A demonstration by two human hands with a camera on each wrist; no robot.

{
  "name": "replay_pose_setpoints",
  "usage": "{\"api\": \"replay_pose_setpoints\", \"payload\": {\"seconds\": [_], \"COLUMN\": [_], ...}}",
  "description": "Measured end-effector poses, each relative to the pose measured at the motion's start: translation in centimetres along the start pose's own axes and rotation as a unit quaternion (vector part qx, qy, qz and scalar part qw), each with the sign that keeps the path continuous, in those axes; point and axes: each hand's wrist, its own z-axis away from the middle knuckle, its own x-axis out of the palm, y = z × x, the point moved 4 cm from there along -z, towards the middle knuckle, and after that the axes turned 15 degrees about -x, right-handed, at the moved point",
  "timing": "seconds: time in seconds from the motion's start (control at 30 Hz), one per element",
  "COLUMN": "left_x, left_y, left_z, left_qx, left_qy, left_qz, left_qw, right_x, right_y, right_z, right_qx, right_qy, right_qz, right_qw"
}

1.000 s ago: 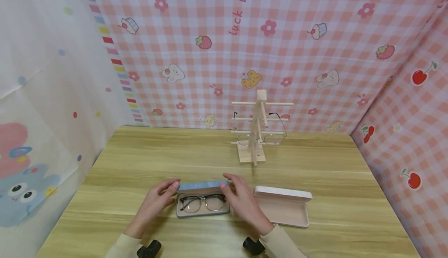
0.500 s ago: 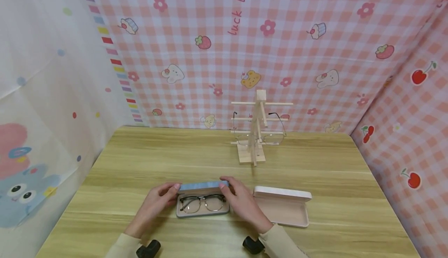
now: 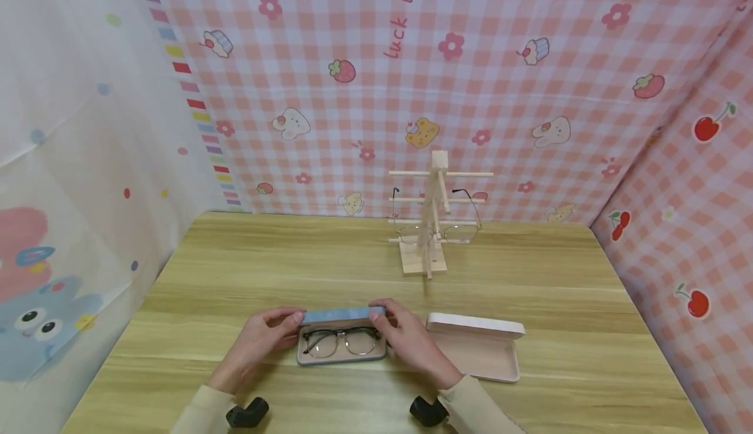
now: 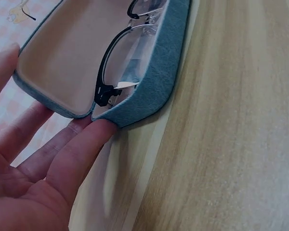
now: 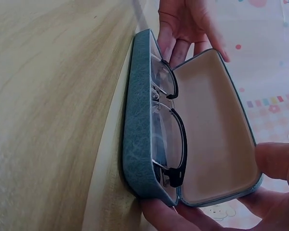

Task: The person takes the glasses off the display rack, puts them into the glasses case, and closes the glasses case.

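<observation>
A blue-green glasses case [image 3: 341,361] lies with its lid raised, near the front of the table. Inside rests a pair of glasses [image 5: 183,139] with dark brow bars and thin metal lower rims. My left hand [image 3: 259,339] holds the lid's left end, thumb on its edge; in the left wrist view a finger touches the base's corner by the hinge. At the other end my right hand [image 3: 414,346] pinches the lid between thumb and fingers. One fingertip of it lies against the base's end in the right wrist view.
Just right of my right hand stands a white glasses case [image 3: 476,323], its lid up. Behind, a wooden display stand [image 3: 439,159] bears a thin-rimmed pair of glasses [image 3: 461,233] on its low pegs. Patterned cloths [image 3: 500,94] hang around the wooden table [image 3: 265,257].
Both hands have moved slightly down along the lid's ends, and the lid's top sits a touch lower. The glasses and the base of the case stay put.
</observation>
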Motion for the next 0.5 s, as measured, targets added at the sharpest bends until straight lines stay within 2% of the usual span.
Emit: {"api": "replay_pose_setpoints", "payload": {"seconds": [0.17, 0.5], "left_x": [-0.21, -0.55], "left_y": [-0.12, 0.04], "left_z": [-0.15, -0.20], "left_qx": [-0.002, 0.014], "left_qy": [-0.027, -0.087], "left_qz": [0.004, -0.008], "left_qw": [0.9996, 0.9960], "right_x": [-0.16, -0.39], "right_y": [-0.23, -0.31], "right_z": [0.08, 0.35], "right_qx": [-0.007, -0.007], "right_qy": [-0.003, -0.006], "right_qz": [-0.015, -0.048], "right_qw": [0.9999, 0.9988]}}
